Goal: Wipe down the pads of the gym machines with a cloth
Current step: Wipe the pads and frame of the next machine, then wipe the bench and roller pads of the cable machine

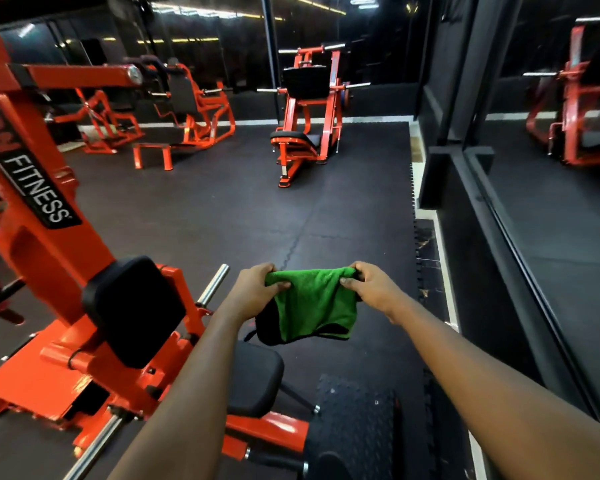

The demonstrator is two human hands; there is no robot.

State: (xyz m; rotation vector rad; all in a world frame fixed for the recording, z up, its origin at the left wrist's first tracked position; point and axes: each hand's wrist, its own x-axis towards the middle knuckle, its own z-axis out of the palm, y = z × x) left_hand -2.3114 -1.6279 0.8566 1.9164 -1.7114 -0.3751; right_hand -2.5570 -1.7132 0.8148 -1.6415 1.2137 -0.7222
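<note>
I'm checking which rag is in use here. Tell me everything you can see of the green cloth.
The green cloth looks like soft, fuzzy microfibre, bright green, with black showing along its lower edge. It hangs loosely in the air, stretched between the left hand and the right hand, each pinching an upper corner. Only the hands touch it; a black seat pad lies below it.
</note>
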